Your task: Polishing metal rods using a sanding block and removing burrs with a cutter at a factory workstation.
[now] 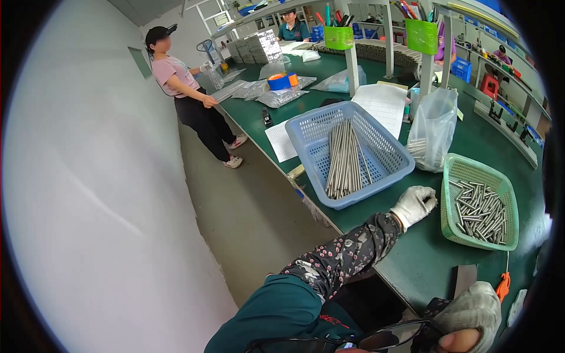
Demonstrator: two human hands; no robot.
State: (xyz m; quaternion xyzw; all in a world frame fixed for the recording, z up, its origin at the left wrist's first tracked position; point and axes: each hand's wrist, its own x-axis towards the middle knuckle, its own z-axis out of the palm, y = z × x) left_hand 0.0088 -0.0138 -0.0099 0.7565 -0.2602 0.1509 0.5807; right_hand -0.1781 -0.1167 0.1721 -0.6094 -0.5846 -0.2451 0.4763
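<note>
My left hand [415, 206], in a white glove, rests on the green table between two baskets. Its fingers are curled in, and whatever they may hold is hidden. Left of it, a blue plastic basket [391, 162] holds a bundle of long thin metal rods [342, 162]. To its right, a green basket [453, 226] contains many short metal pins [481, 213]. Close to the lower right edge is my right hand [479, 312], gloved with a bare digit showing, its fingers bent. It is beside dark-framed glasses [382, 338]; any grip is hidden.
A clear plastic bag [434, 132] with metal parts stands behind the baskets. Printed sheets [379, 109] lie beyond the blue basket, and blue and orange tape rolls [279, 81] farther back. An orange tool [503, 286] lies near the green basket. A person [182, 82] stands at the table's far left.
</note>
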